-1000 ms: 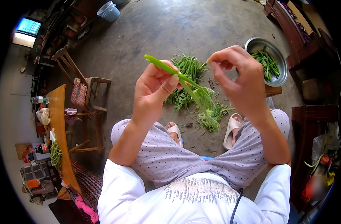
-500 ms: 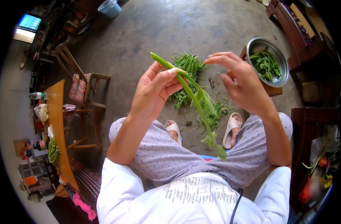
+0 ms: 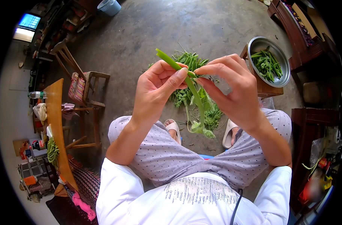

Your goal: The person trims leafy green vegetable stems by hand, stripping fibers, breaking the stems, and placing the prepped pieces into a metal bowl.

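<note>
My left hand (image 3: pixel 154 84) pinches a long green leafy vegetable stem (image 3: pixel 197 99) between thumb and fingers. The stem's thick cut end points up and away, and its leaves droop toward my knees. Close to the left thumb, my right hand (image 3: pixel 236 84) has its thumb and index finger closed at a short side stalk (image 3: pixel 192 74) of the same stem. Exactly how the right fingertips meet the stalk is partly hidden. Below both hands, a pile of green stems and leaves (image 3: pixel 189 59) lies on the concrete floor.
At the right, a metal basin (image 3: pixel 285 67) with trimmed green stems (image 3: pixel 267 65) rests on a wooden stool (image 3: pixel 268 91). A wooden chair (image 3: pixel 94 77) and a table (image 3: pixel 55 108) stand at the left. A blue bucket (image 3: pixel 109 7) is farther back.
My right hand has moved left to the stem and closed its fingertips there. The stem has swung, its leafy end now hanging farther left and away from my lap.
</note>
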A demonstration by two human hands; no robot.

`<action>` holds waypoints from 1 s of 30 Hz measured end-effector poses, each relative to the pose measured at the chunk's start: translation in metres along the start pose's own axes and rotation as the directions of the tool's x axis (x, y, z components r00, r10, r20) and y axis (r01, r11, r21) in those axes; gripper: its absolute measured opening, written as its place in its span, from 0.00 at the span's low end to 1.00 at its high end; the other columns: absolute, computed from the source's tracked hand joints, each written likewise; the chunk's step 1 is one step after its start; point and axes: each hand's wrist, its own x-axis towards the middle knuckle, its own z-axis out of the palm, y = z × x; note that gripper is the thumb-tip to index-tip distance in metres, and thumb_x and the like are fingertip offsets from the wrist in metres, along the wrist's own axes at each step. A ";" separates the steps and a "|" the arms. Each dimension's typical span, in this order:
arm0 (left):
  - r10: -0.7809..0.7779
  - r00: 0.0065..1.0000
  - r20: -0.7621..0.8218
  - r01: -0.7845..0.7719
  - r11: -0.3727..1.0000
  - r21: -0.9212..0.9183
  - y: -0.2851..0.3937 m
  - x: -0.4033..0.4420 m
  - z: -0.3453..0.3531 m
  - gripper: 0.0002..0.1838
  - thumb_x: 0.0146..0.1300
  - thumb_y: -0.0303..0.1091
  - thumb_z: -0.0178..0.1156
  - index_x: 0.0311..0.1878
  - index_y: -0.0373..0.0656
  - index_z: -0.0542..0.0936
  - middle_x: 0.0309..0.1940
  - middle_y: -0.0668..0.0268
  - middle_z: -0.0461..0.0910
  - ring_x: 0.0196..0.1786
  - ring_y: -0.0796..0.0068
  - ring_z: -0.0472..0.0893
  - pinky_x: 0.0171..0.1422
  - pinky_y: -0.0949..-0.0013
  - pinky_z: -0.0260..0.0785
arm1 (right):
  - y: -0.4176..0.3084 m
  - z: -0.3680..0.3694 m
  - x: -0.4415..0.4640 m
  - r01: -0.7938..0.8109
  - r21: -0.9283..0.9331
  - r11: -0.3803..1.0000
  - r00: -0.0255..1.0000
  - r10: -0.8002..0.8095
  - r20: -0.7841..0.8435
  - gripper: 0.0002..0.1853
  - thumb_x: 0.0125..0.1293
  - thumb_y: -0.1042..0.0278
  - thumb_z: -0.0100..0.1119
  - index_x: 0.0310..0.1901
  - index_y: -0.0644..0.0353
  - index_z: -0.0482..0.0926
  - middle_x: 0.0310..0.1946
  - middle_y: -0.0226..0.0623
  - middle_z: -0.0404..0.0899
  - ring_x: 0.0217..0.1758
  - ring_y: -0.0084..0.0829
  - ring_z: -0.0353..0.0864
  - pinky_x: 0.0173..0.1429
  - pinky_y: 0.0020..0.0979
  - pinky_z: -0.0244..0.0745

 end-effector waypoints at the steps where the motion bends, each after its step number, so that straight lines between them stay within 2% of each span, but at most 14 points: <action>1: 0.006 1.000 -0.009 -0.006 1.000 -0.001 0.000 0.000 0.000 0.11 0.65 0.30 0.62 0.47 0.35 0.78 0.40 0.62 0.82 0.42 0.78 0.82 0.47 0.74 0.77 | 0.001 0.005 -0.002 0.045 -0.064 0.997 0.997 -0.049 -0.061 0.08 0.53 0.71 0.68 0.35 0.56 0.81 0.31 0.29 0.79 0.38 0.32 0.77 0.45 0.32 0.69; 2: 0.006 1.000 -0.009 -0.006 1.000 -0.002 0.000 -0.001 0.000 0.11 0.65 0.30 0.62 0.47 0.35 0.78 0.40 0.62 0.82 0.42 0.78 0.82 0.47 0.74 0.77 | 0.001 0.009 -0.003 0.086 -0.130 0.988 0.988 -0.101 -0.119 0.06 0.54 0.67 0.68 0.33 0.54 0.81 0.31 0.26 0.79 0.37 0.31 0.76 0.46 0.34 0.66; 5: 0.004 1.000 -0.007 -0.004 1.000 0.017 0.000 -0.001 0.001 0.11 0.65 0.30 0.62 0.46 0.35 0.78 0.39 0.63 0.83 0.41 0.78 0.82 0.46 0.74 0.78 | 0.001 0.015 -0.006 0.115 -0.225 0.967 0.980 -0.148 -0.134 0.06 0.53 0.66 0.68 0.32 0.53 0.81 0.30 0.24 0.78 0.37 0.29 0.75 0.46 0.33 0.65; 9: -0.022 1.000 -0.019 0.022 1.000 0.011 -0.001 -0.002 0.002 0.09 0.64 0.29 0.63 0.44 0.35 0.79 0.37 0.63 0.83 0.39 0.78 0.83 0.46 0.73 0.79 | -0.001 0.018 -0.006 0.130 -0.297 0.946 0.976 -0.176 -0.132 0.06 0.52 0.66 0.67 0.31 0.53 0.81 0.30 0.24 0.78 0.37 0.27 0.75 0.47 0.33 0.64; 14: -0.075 0.997 -0.030 0.075 0.997 -0.008 -0.001 -0.001 0.000 0.08 0.64 0.30 0.63 0.41 0.36 0.79 0.36 0.62 0.83 0.38 0.76 0.83 0.46 0.72 0.79 | 0.005 0.025 -0.010 0.266 -0.457 0.849 0.929 -0.352 -0.113 0.09 0.46 0.69 0.64 0.32 0.58 0.81 0.30 0.26 0.77 0.37 0.27 0.76 0.47 0.34 0.65; 20: -0.136 0.991 -0.006 0.136 0.991 -0.004 -0.005 0.000 -0.004 0.07 0.63 0.30 0.63 0.38 0.37 0.80 0.34 0.63 0.82 0.37 0.76 0.84 0.46 0.72 0.80 | 0.008 0.026 -0.011 0.324 -0.462 0.826 0.927 -0.374 -0.019 0.10 0.45 0.70 0.62 0.32 0.59 0.80 0.27 0.26 0.74 0.37 0.26 0.75 0.46 0.33 0.65; 30: -0.188 0.982 0.002 0.188 0.982 0.028 -0.011 0.003 -0.007 0.06 0.62 0.31 0.64 0.37 0.38 0.80 0.33 0.64 0.83 0.37 0.78 0.83 0.45 0.73 0.79 | 0.013 0.029 -0.016 0.363 -0.452 0.815 0.918 -0.394 0.027 0.07 0.43 0.70 0.62 0.27 0.58 0.78 0.25 0.26 0.71 0.37 0.25 0.73 0.46 0.32 0.64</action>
